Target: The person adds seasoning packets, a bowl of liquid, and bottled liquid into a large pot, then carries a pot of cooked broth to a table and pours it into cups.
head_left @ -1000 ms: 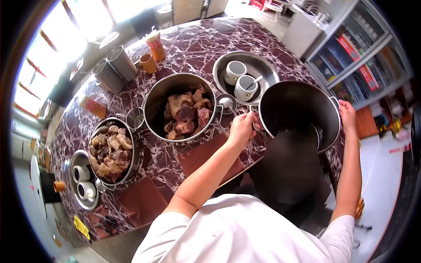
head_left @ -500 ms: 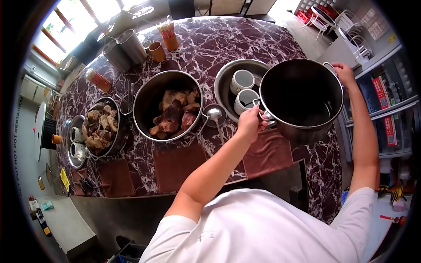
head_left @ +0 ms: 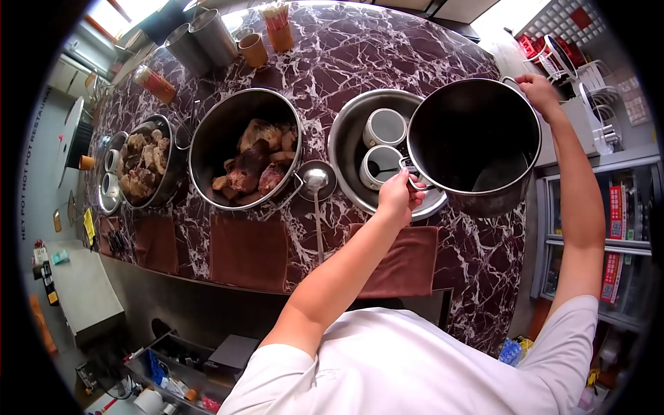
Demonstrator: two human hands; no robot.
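A large, dark metal pot (head_left: 474, 138) is held by its two side handles over the right part of the marble-patterned table. My left hand (head_left: 401, 197) is closed on the near-left handle, and my right hand (head_left: 538, 93) grips the far-right one. The pot's inside is dark; its contents cannot be made out. Partly behind it lies a wide steel basin (head_left: 342, 149) with two white cups (head_left: 385, 127) in it. Left of the basin, a ladle (head_left: 316, 181) rests on a small dish. Further left stands a steel pot (head_left: 207, 190) with large chunks of meat (head_left: 256, 162).
Another pot of meat pieces (head_left: 142, 166) and a basin with cups (head_left: 109, 183) stand at the far left. Brown cloths (head_left: 247, 252) line the near table edge. Metal canisters (head_left: 213, 34) and stick holders (head_left: 279, 36) stand at the back. A glass-doored cabinet (head_left: 629, 207) is at right.
The dark pot has risen from beside the near table edge to over the table, in both hands. The view has shifted, so the other pots appear further left.
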